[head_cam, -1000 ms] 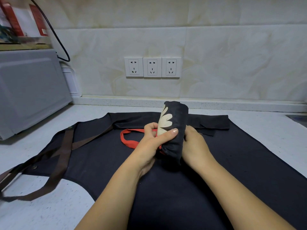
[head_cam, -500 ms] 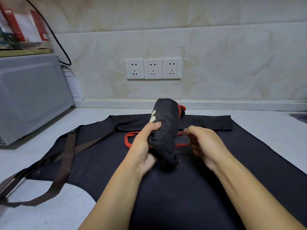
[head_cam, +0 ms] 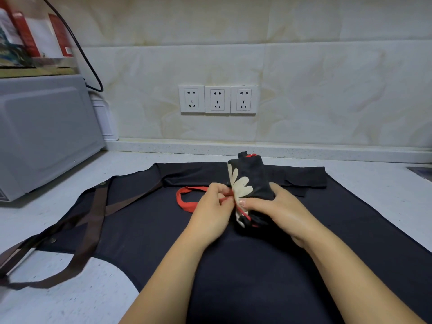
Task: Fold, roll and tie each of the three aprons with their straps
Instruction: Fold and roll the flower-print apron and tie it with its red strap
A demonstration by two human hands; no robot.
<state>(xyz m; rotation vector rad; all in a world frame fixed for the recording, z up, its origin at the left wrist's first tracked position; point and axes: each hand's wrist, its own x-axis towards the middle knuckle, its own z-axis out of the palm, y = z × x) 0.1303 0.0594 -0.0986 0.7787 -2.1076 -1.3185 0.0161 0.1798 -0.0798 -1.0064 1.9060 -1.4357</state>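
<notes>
A rolled black apron (head_cam: 251, 181) with a cream flower print lies lengthwise on top of a dark apron (head_cam: 233, 265) spread flat on the counter. My right hand (head_cam: 278, 211) grips the roll from the right, thumb across its near part. My left hand (head_cam: 210, 210) pinches the thin red strap (head_cam: 189, 203) right beside the roll; the strap loops out to the left and also crosses the roll's near end. Brown straps (head_cam: 91, 232) of the flat apron trail off to the left.
A grey microwave (head_cam: 44, 134) stands at the left with boxes on top and a black cable hanging behind. Three white wall sockets (head_cam: 217, 99) sit on the tiled wall. The pale speckled counter (head_cam: 70, 300) shows at the near left and far right.
The roll was tilted up in my left hand; now it lies down on the flat apron with the flower print up. My right hand took the roll and my left hand moved to the red strap.
</notes>
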